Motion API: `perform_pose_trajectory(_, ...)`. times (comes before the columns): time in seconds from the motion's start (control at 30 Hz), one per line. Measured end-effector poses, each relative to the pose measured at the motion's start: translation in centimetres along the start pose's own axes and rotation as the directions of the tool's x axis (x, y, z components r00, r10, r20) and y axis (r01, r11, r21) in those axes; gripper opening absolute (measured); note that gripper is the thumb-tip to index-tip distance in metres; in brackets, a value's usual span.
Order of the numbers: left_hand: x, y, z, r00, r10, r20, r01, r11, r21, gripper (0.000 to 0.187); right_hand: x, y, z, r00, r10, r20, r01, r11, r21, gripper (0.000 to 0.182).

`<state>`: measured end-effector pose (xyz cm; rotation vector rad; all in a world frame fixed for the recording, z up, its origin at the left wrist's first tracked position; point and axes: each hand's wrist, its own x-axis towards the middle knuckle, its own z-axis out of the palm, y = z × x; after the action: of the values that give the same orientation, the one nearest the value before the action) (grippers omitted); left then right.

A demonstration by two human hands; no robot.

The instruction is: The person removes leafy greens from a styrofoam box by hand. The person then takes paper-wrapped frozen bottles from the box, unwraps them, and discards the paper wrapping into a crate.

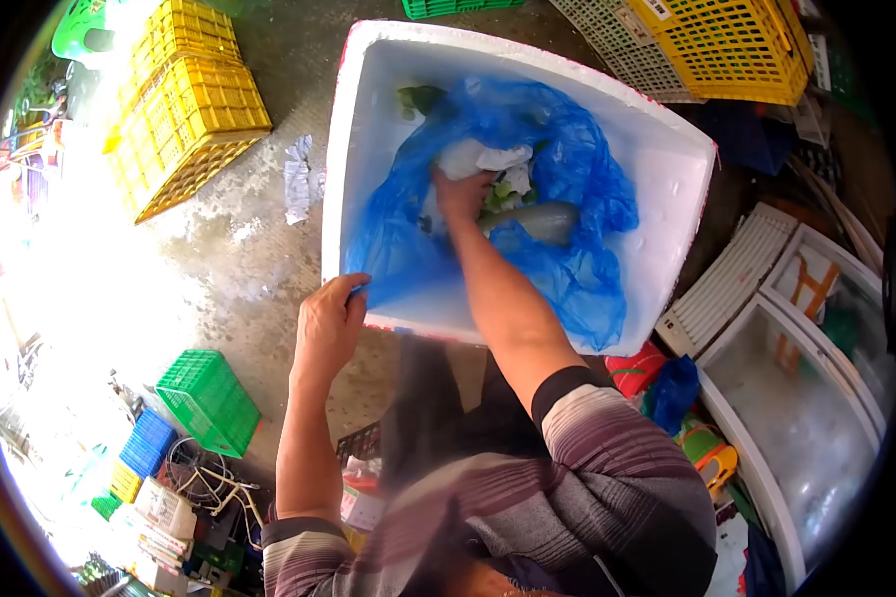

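A large white foam box [657, 199] stands in front of me, holding a spread blue plastic bag [582, 269]. My left hand [331, 323] is at the box's near left corner, thumb and fingers pinched on the bag's edge and pulling it taut. Deep inside the bag is my right hand [463, 194], its fingers curled beside white crumpled wrapping [503, 157]; what they grip is partly hidden. Close to that wrist lies a long pale-green gourd-like vegetable [543, 221], with leafy green pieces [508, 194] near it. Another green leafy piece [423, 98] shows at the box's back left.
Yellow crates [194, 109] stand at left, and more yellow and beige crates [727, 45] at the back right. A green crate [209, 398] and a bicycle [214, 483] are lower left. A glass-topped freezer [786, 388] is close on my right. Silvery litter [298, 179] lies on the floor.
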<state>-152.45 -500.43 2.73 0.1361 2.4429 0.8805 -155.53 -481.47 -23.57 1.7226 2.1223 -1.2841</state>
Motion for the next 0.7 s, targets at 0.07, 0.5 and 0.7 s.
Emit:
perform_pose_trajectory(0.07,-0.5,-0.3,-0.1,1.0,0.02,0.005,-0.019,0.998,-0.051,0.017,1.6,3.5,0.9,0.974,-0.212,-0.075,0.221,0.966,0.135,0.103)
perform_pose_trajectory(0.5,-2.0,-4.7,-1.8,0.969,-0.094,-0.229,0.098,0.995,0.008,0.012,7.4,2.5,-16.1,0.702,-0.06,0.71,-0.422,0.767,0.482,0.054)
perform_pose_trajectory(0.7,-2.1,-5.1,-0.5,0.977,-0.064,-0.206,0.111,0.967,0.228,0.033,5.1,2.0,-27.9,0.61,0.094,0.787,-0.557,0.756,0.342,0.052)
